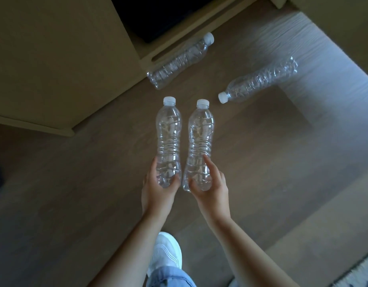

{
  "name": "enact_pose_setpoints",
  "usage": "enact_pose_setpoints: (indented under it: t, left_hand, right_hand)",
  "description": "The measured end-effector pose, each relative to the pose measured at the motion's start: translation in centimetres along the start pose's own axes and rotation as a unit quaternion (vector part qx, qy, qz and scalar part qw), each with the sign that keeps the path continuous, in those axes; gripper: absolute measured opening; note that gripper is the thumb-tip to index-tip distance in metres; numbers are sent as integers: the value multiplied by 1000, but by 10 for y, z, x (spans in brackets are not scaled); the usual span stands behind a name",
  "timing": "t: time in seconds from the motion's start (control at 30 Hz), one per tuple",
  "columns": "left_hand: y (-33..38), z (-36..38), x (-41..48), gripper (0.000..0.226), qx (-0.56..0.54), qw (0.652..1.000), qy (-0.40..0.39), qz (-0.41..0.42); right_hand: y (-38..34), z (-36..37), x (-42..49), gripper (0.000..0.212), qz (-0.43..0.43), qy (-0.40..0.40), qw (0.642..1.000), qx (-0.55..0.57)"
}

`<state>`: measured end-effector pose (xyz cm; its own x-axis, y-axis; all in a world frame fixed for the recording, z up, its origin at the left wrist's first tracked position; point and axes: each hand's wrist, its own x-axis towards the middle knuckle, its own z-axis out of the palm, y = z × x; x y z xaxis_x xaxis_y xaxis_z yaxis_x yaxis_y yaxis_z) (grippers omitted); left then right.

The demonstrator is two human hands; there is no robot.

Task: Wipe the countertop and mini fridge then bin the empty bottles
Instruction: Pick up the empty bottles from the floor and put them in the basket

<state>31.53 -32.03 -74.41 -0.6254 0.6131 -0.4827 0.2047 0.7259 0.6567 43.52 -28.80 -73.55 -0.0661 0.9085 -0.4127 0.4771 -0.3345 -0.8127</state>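
In the head view, the left hand (158, 190) has its fingers curled round the base of a clear ribbed plastic bottle with a white cap (169, 133). The right hand (213, 190) grasps a second clear capped bottle (201, 135) just beside it, and both are held above the brown wooden floor (75, 193). A third clear bottle (179, 61) lies on that floor along the beige cabinet (54, 59), and a fourth clear bottle (259, 79) lies apart to its right. A white shoe (168, 251) shows below.

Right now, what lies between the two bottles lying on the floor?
Only bare wood floor separates the left lying bottle from the right lying bottle, seen in the head view.
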Motion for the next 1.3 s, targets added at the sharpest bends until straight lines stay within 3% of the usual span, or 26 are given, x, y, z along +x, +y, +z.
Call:
enact_pose_setpoints:
  t: [0.47, 0.67, 1.03, 1.3]
  left_hand:
    - [138, -110, -138, 58, -190, 977, 79, -54]
    - [225, -147, -193, 59, -235, 970, 57, -16]
    - [360, -210, -298, 63, -236, 970, 37, 49]
    - [429, -238, -382, 61, -238, 966, -40, 88]
  right_hand:
    - [-170, -148, -66, 63, -35, 41, 998, 28]
    - [-246, -208, -109, 65, -80, 57, 994, 47]
    - [-364, -329, -177, 59, -81, 103, 985, 116]
    - [-422, -414, -247, 60, -81, 117, 979, 144]
